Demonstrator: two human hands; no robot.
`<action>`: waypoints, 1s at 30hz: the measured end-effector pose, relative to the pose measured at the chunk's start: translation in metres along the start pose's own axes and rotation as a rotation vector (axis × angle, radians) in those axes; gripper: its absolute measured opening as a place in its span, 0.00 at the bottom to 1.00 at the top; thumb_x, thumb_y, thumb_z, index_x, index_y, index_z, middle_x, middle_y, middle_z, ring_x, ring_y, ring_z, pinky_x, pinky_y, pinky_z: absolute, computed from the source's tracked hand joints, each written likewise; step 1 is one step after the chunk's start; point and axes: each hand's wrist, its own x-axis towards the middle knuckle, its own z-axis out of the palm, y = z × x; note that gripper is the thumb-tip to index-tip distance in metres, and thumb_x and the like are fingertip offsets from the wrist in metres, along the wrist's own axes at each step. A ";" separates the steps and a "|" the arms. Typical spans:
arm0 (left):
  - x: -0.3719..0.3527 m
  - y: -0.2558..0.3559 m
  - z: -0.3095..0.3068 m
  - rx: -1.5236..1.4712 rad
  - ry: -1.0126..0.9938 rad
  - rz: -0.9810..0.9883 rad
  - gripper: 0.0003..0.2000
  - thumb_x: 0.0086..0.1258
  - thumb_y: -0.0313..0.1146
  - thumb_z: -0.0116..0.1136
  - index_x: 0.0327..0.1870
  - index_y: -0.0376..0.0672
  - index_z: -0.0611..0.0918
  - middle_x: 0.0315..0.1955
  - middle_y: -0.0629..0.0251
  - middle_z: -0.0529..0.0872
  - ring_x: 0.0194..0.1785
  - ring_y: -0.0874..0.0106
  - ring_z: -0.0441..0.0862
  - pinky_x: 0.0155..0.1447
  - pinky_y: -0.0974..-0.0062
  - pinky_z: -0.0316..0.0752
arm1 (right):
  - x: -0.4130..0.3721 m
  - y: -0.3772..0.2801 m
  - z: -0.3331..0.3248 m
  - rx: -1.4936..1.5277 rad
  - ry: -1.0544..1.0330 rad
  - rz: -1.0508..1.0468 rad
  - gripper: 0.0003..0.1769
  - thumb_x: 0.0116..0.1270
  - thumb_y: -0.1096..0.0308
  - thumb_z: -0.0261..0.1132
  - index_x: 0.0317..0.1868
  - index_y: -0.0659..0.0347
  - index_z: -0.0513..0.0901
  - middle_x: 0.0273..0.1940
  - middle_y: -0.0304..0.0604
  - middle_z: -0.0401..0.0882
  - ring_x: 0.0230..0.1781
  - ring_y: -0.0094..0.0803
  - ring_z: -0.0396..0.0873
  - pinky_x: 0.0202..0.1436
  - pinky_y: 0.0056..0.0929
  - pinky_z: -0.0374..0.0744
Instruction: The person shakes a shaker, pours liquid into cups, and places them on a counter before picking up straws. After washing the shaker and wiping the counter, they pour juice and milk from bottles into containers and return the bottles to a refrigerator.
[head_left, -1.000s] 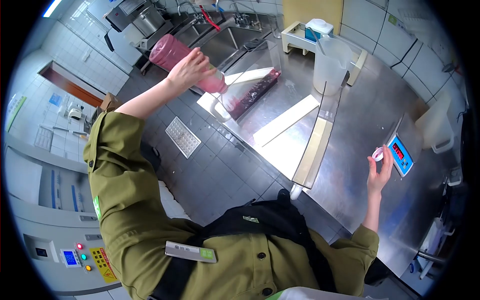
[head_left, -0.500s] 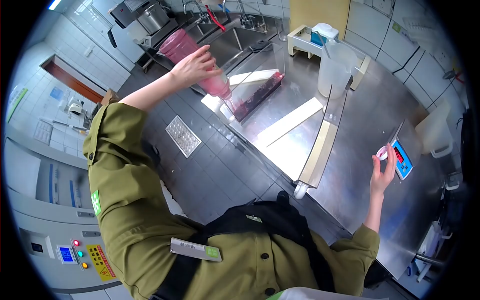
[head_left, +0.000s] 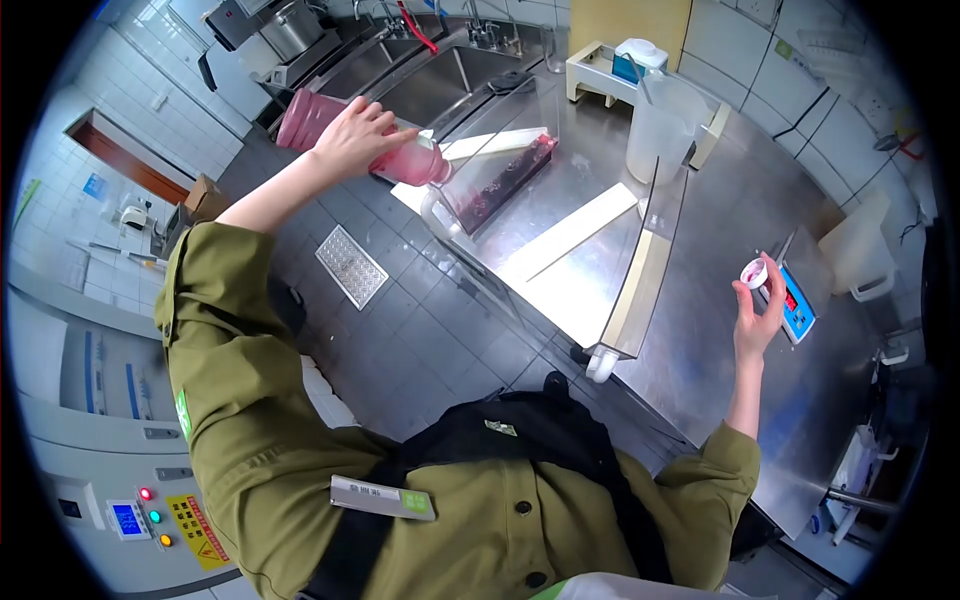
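My left hand (head_left: pixel 352 140) is wrapped round a pink-tinted bottle (head_left: pixel 415 163), held nearly level with its mouth to the right. The mouth is at the near end of a clear narrow container (head_left: pixel 492 195) with dark red contents. Between the fingertips of my right hand (head_left: pixel 757 312) is a small white cap (head_left: pixel 753 271), its inside pinkish. This hand is beside a blue-fronted scale (head_left: pixel 796 302) with a red display.
On the steel table (head_left: pixel 730 390) stand a second narrow container (head_left: pixel 640 290) with a white spout, a cloudy pitcher (head_left: pixel 660 130) and a white rack (head_left: pixel 598 78). Another pitcher (head_left: pixel 860 250) is at the right. Sinks (head_left: pixel 445 85) lie behind. A drain cover (head_left: pixel 350 265) is in the floor.
The bottle has tipped back closer to level, and its base has moved left and down with my left hand. The cap is still in my right hand.
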 end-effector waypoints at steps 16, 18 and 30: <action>-0.068 0.029 0.031 -0.360 -0.053 -0.346 0.43 0.39 0.46 0.69 0.65 0.57 0.65 0.36 0.60 0.76 0.44 0.64 0.74 0.47 0.67 0.65 | 0.066 -0.085 0.041 0.133 -0.106 -0.286 0.30 0.51 0.66 0.72 0.54 0.65 0.73 0.50 0.50 0.76 0.44 0.34 0.76 0.41 0.26 0.77; -0.082 0.041 0.042 -0.474 -0.049 -0.449 0.44 0.40 0.47 0.69 0.66 0.56 0.64 0.38 0.57 0.78 0.46 0.61 0.75 0.49 0.63 0.66 | 0.079 -0.106 0.054 0.199 -0.170 -0.281 0.29 0.51 0.67 0.72 0.54 0.64 0.74 0.49 0.49 0.76 0.42 0.33 0.76 0.40 0.25 0.77; -0.137 0.149 0.067 -1.821 0.500 -0.621 0.45 0.46 0.35 0.72 0.68 0.39 0.60 0.57 0.54 0.73 0.60 0.67 0.71 0.64 0.71 0.64 | 0.099 -0.231 0.236 0.533 -0.863 -0.049 0.30 0.53 0.56 0.70 0.53 0.64 0.76 0.44 0.49 0.80 0.44 0.34 0.79 0.49 0.30 0.76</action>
